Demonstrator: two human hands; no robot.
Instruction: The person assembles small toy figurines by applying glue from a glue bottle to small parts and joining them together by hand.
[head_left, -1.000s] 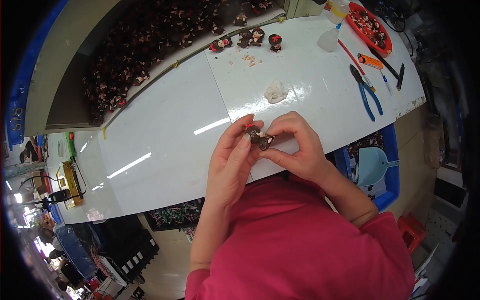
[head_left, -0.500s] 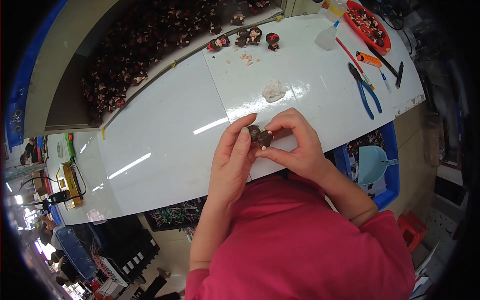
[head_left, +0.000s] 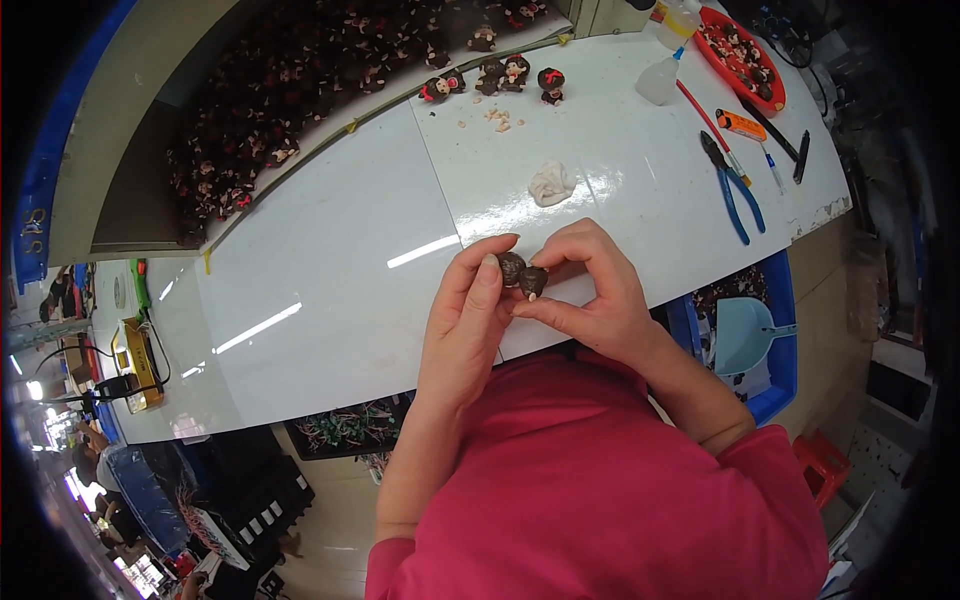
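Above the white table's [head_left: 330,300] near edge, both hands pinch one small brown figure [head_left: 522,274].
Left hand [head_left: 470,320] and right hand [head_left: 600,290] grip it as before; the figure now looks turned slightly, work ongoing. Blue pliers [head_left: 735,190] lie apart.

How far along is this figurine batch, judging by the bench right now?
Looks done: four small figurines stand in a row at the table's far edge. In hand: left hand and right hand pinch one small brown figurine between the fingertips. Probably left: the dark heap of figurines beyond the table.
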